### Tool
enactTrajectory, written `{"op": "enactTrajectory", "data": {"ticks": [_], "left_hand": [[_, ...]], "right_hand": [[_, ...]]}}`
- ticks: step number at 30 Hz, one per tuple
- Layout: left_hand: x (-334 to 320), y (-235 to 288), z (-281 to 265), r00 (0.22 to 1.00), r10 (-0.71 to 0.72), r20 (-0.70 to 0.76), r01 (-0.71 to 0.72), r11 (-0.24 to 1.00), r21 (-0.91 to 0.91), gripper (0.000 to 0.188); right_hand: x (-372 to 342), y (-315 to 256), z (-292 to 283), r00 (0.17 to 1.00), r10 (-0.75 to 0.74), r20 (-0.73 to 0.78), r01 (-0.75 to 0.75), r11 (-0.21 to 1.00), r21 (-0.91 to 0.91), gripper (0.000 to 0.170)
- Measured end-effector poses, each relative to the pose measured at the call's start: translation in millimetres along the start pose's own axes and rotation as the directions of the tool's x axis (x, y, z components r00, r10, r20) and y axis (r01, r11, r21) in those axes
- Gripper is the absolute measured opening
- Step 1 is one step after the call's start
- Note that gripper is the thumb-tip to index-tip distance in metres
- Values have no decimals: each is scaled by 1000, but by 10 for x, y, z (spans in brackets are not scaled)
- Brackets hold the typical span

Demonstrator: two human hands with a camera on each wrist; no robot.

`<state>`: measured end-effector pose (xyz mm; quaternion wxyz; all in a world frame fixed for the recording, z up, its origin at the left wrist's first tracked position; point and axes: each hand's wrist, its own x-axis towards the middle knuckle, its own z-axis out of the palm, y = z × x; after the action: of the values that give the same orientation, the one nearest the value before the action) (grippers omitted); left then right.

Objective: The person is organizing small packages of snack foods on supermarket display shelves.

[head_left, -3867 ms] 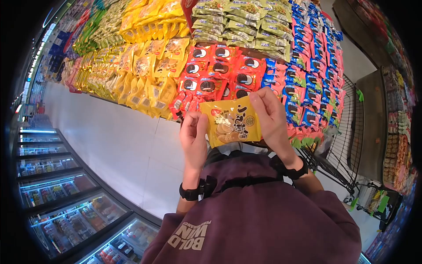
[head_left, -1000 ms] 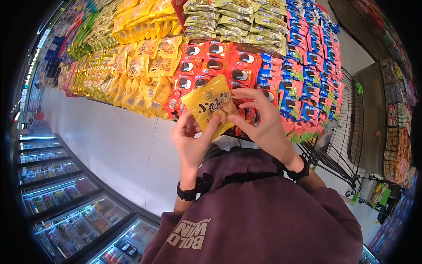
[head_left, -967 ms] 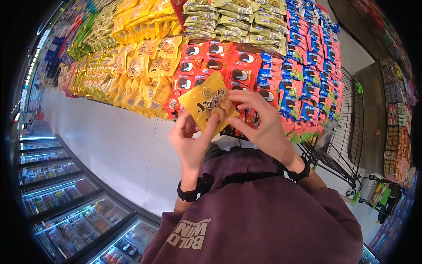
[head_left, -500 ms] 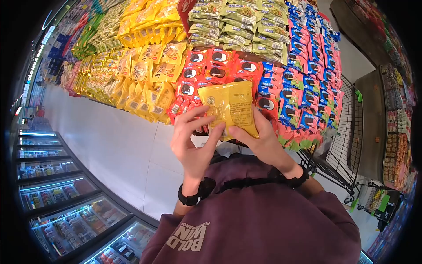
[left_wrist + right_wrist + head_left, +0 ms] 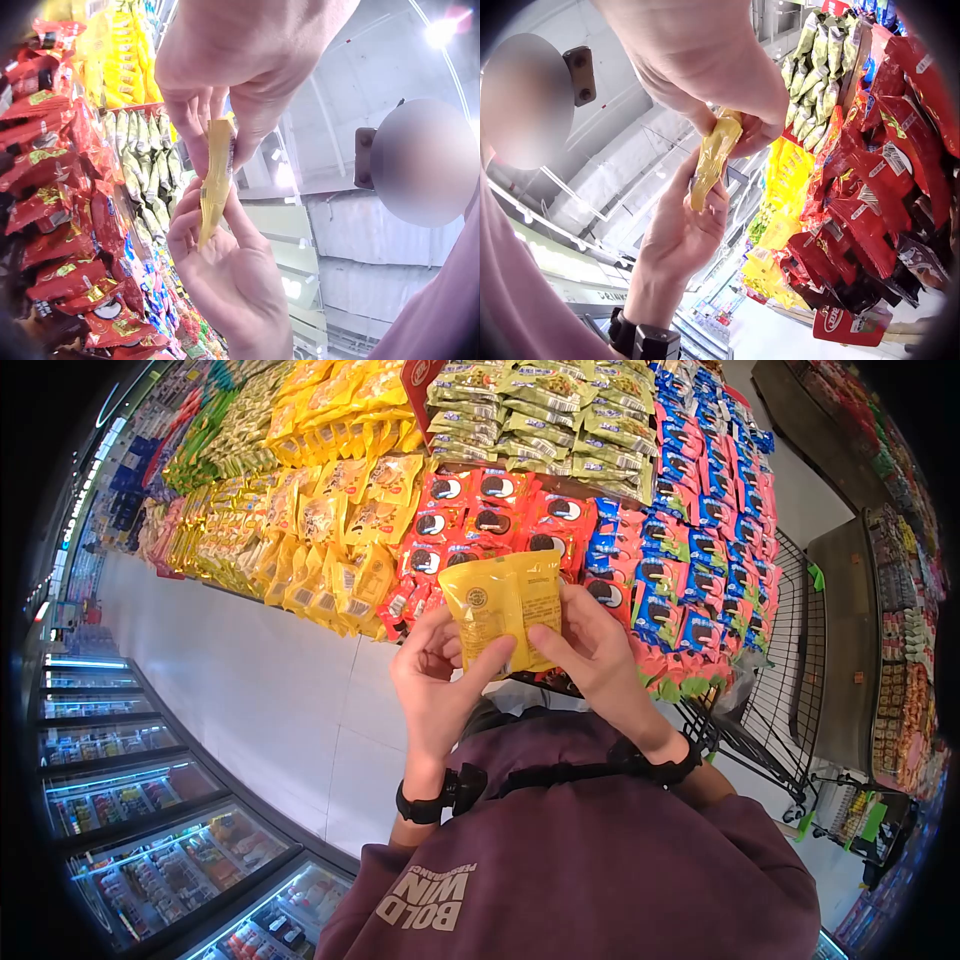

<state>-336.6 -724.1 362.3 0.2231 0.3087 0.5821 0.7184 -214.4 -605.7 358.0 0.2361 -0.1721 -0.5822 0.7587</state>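
A yellow snack packet (image 5: pixel 507 612) is held upright in front of the display, its printed back with small text towards the head camera. The left hand (image 5: pixel 436 685) pinches its lower left part, thumb on the near face and fingers behind. On the right side the right hand (image 5: pixel 606 672) grips it the same way, thumb pressed on the near face. Both wrist views show the packet edge-on, in the left one (image 5: pixel 217 176) and in the right one (image 5: pixel 717 156), between the two hands. The fingers behind the packet are partly hidden in the head view.
Red packets (image 5: pixel 492 522), yellow packets (image 5: pixel 322 517), green packets (image 5: pixel 541 405) and blue-pink packets (image 5: pixel 665 575) fill the display just beyond the hands. A wire shopping cart (image 5: pixel 787 650) stands at the right. Lit freezers (image 5: pixel 150 790) line the left side, across a pale floor (image 5: pixel 260 710).
The packet has been turned from its front to its back. Since half a second ago, the left hand's spread fingers have moved behind the packet, and the packet has shifted slightly left.
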Motion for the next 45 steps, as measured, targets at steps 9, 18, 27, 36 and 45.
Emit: {"op": "enactTrajectory", "data": {"ticks": [9,18,27,36,45], "left_hand": [[-16,95,171,961,268,-70,-211,874,438,39],[40,12,28,997,-79,-21,79,996,-33,45],[26,-49,3,981,-178,71,186,973,-135,45],[-23,-30,39,994,-22,106,7,990,140,49],[27,-78,-129,978,-205,-24,203,976,-73,38]], "right_hand": [[11,121,-12,997,80,14,-80,993,84,36],[2,-139,-9,997,71,-35,-70,997,17,34],[-33,-57,-37,999,-4,-39,3,1000,-6,34],[-51,-29,-11,997,11,-79,-8,999,46,33],[0,-105,83,845,-525,103,429,550,-716,32]]}}
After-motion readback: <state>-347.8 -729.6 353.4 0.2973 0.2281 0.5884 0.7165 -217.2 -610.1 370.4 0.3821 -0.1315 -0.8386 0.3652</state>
